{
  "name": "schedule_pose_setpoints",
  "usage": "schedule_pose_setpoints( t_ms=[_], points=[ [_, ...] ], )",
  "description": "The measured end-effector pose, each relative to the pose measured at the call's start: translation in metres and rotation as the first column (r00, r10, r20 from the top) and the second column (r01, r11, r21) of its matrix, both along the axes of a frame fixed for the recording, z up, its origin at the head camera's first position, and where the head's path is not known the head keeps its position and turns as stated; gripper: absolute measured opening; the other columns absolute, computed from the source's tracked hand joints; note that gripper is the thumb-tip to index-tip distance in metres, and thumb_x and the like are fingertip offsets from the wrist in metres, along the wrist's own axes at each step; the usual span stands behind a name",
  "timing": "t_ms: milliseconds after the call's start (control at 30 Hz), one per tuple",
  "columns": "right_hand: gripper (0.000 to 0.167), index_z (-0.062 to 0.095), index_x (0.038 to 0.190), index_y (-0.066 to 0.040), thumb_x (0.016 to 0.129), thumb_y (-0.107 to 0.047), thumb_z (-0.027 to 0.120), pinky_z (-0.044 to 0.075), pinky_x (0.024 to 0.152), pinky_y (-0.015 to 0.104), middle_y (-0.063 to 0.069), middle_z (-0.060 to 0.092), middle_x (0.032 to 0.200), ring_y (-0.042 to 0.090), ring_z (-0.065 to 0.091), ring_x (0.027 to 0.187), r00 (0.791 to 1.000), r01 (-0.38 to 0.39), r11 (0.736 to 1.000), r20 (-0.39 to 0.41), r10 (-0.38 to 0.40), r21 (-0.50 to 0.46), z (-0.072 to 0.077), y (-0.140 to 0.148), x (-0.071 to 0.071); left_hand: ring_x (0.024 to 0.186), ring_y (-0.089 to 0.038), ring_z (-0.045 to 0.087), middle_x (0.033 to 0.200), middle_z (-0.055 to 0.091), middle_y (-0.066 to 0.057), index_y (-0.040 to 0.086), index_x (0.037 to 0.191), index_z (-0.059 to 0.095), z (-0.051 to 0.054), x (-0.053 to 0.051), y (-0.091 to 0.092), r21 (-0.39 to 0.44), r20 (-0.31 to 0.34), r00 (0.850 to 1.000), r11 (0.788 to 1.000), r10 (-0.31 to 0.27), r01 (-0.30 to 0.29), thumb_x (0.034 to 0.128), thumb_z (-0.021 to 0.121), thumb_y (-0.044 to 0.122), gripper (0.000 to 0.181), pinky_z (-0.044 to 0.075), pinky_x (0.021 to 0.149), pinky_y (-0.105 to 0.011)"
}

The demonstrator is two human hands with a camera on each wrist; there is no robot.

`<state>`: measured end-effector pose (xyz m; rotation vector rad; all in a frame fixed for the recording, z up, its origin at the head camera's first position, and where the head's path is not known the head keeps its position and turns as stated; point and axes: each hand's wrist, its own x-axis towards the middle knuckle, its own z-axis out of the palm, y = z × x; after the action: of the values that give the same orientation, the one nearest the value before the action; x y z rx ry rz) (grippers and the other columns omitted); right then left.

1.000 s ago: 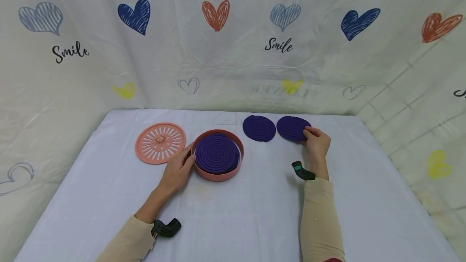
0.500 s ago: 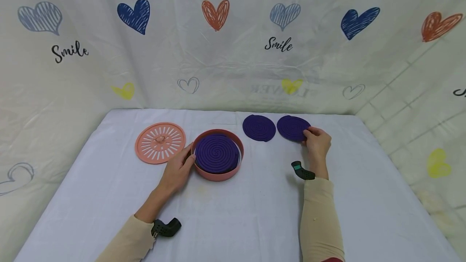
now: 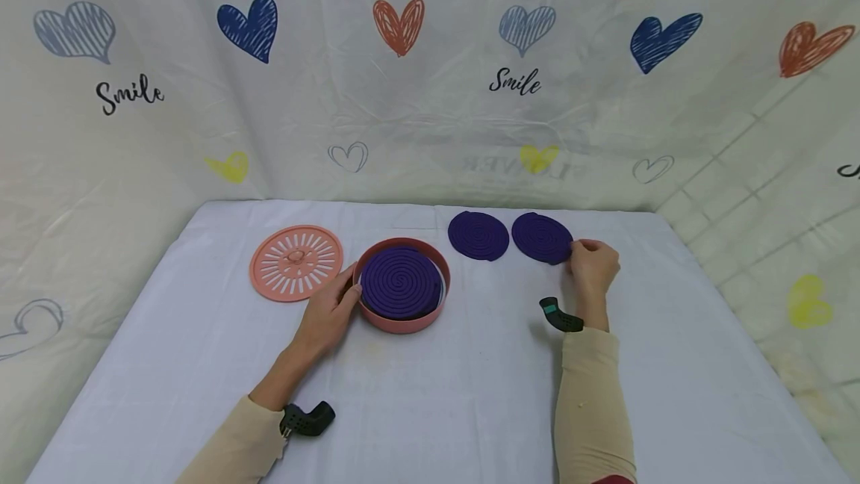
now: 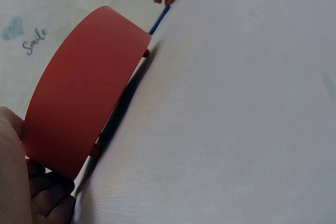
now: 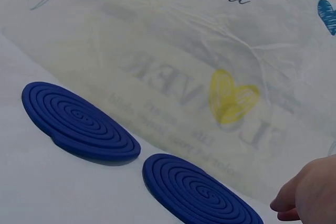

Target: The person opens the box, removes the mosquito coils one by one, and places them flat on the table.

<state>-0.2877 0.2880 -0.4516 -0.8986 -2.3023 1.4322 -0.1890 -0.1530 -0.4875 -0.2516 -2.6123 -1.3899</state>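
A round coral-coloured mosquito coil box [image 3: 403, 327] stands uncovered on the table, with a dark purple-blue mosquito coil [image 3: 399, 282] inside. My left hand [image 3: 329, 316] grips its left side, thumb at the rim and fingers on the outer wall, as the left wrist view also shows against the red wall [image 4: 84, 87]. Two more coils lie flat at the back: a left one [image 3: 478, 236] and a right one [image 3: 542, 238]. Beside the right coil's edge is my right hand [image 3: 594, 267], fingers loosely bent; the right wrist view shows a small gap between fingertips and coil [image 5: 207, 192].
The slotted coral lid [image 3: 295, 264] lies left of the box, close to my left hand. A white cloth [image 3: 457, 409] covers the table. Behind it hangs a printed curtain [image 3: 443, 110] along the table's back edge.
My right hand has let go of the right coil's edge and shifted slightly right. That coil now lies flat, its edge uncovered. The left hand and box have stayed put.
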Motion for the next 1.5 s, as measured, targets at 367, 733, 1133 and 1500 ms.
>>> schedule_pose_setpoints(
  t_ms=[367, 733, 1133, 1500],
  points=[
    [0.037, 0.07, 0.121, -0.003, 0.091, -0.022, 0.059, 0.043, 0.05, 0.016, -0.015, 0.056, 0.056, -0.001, 0.051, 0.043, 0.999, 0.005, 1.0, -0.042, -0.006, -0.026, 0.003, 0.003, 0.0, 0.143, -0.026, 0.046, 0.15, 0.053, -0.009, 0.01, 0.151, 0.046, 0.001, -0.001, 0.0, 0.009, -0.005, 1.0, 1.0, -0.01, 0.011, 0.1039, 0.049, 0.03, 0.052, 0.037, 0.117, -0.05],
    [0.033, 0.068, 0.12, -0.004, 0.094, -0.022, 0.061, 0.057, 0.061, 0.016, -0.003, 0.064, 0.089, 0.004, 0.064, 0.064, 0.988, -0.008, 0.987, -0.151, -0.017, -0.162, 0.012, -0.006, -0.003, 0.142, -0.027, 0.046, 0.149, 0.054, -0.009, 0.012, 0.151, 0.046, -0.001, -0.001, 0.0, 0.003, -0.004, 1.0, 1.0, -0.006, 0.006, 0.1037, 0.05, 0.03, 0.051, 0.037, 0.117, -0.051],
    [0.034, 0.069, 0.122, -0.003, 0.093, -0.021, 0.064, 0.056, 0.063, 0.014, -0.007, 0.063, 0.085, 0.006, 0.067, 0.069, 0.974, -0.048, 0.984, -0.226, 0.008, -0.173, 0.023, -0.016, -0.003, 0.142, -0.027, 0.047, 0.148, 0.055, -0.01, 0.012, 0.151, 0.046, 0.001, -0.001, 0.0, 0.001, -0.006, 1.0, 1.0, -0.007, 0.007, 0.1039, 0.049, 0.03, 0.051, 0.038, 0.117, -0.05],
    [0.037, 0.068, 0.125, -0.004, 0.095, -0.025, 0.062, 0.057, 0.067, 0.015, 0.001, 0.068, 0.096, 0.004, 0.066, 0.073, 0.965, -0.13, 0.987, -0.239, 0.104, -0.095, 0.034, -0.038, -0.003, 0.142, -0.027, 0.047, 0.149, 0.055, -0.01, 0.012, 0.151, 0.046, 0.0, -0.001, -0.001, 0.004, -0.004, 1.0, 1.0, -0.006, 0.006, 0.1041, 0.049, 0.031, 0.051, 0.038, 0.116, -0.051]
  ],
)
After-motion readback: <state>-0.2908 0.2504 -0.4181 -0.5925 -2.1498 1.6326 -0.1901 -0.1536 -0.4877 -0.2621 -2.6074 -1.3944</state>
